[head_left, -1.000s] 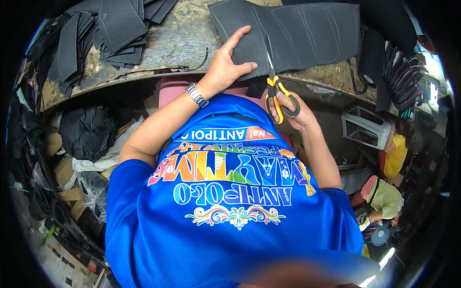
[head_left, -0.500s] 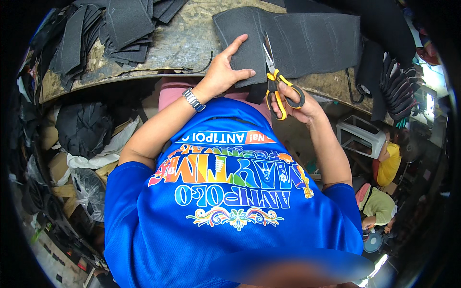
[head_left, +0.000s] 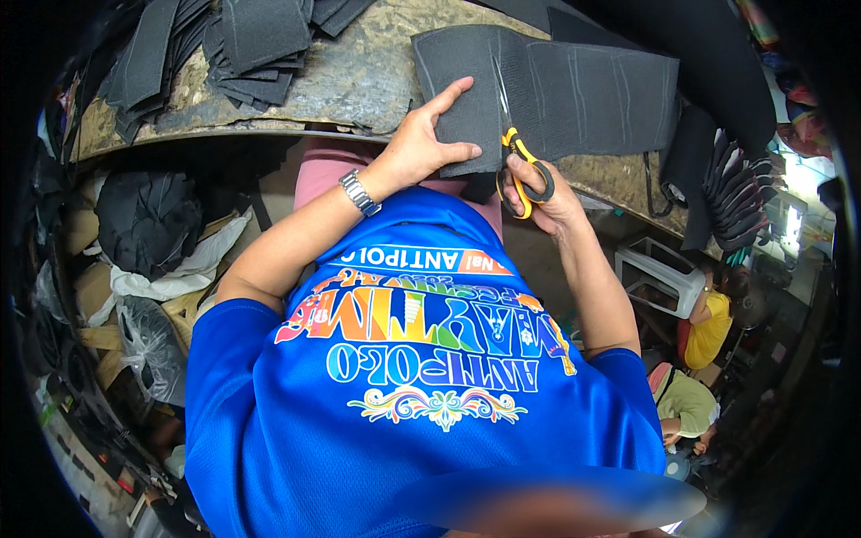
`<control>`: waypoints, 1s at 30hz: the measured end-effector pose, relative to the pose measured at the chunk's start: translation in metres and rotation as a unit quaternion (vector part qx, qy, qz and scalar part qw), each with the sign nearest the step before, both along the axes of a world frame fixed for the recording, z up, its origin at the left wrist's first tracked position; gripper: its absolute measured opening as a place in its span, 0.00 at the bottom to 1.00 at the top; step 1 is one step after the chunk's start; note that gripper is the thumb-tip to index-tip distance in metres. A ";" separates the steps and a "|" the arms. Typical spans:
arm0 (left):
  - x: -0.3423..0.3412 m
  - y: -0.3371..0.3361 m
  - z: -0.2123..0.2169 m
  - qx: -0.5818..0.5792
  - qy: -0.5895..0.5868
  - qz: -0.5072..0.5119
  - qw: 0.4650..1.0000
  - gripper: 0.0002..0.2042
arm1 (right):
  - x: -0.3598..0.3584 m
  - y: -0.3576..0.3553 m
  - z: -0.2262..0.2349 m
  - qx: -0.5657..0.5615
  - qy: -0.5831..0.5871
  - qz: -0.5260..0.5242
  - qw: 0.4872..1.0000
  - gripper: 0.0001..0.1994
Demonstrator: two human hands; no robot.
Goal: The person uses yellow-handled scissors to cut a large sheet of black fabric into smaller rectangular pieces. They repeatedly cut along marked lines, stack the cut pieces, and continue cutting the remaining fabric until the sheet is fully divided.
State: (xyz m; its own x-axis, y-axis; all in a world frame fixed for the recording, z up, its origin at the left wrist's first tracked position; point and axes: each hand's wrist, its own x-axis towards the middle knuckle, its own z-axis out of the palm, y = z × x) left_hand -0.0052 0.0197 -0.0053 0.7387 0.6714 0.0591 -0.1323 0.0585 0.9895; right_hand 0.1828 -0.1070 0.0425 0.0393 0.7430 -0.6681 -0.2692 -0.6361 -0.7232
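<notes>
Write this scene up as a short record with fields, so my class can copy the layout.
Left hand: spread on the dark grey sheet
Right hand: gripping the scissors
Scissors: yellow and black handles, blades over the sheet
Sheet marks: pale lines
Surface: worn table
Table's left side: piled dark pieces
Left wrist: metal-banded watch

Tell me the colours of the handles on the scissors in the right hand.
The scissors' handles are yellow and black, seen best in the head view.

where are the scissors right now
In the head view's upper half, right of centre, the scissors are in the right grip, crossing the near edge of the dark grey sheet.
</notes>
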 end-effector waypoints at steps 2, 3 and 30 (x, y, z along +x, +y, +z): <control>-0.001 -0.003 0.003 -0.008 0.003 -0.014 1.000 0.43 | -0.002 0.004 0.003 -0.007 0.048 -0.018 0.999 0.21; -0.002 -0.004 0.005 0.003 0.005 -0.019 1.000 0.43 | -0.002 0.007 0.004 -0.001 0.076 -0.027 0.997 0.21; -0.148 0.133 0.105 0.444 0.160 0.237 0.849 0.26 | -0.015 0.006 -0.009 0.136 0.024 -0.112 0.984 0.18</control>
State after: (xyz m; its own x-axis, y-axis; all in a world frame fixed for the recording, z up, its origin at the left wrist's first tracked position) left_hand -0.1533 0.1526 0.0998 0.4716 0.6936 0.5446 0.3518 -0.7143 0.6050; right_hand 0.1675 -0.1007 0.0340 0.1958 0.8706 -0.4513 -0.4188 -0.3418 -0.8413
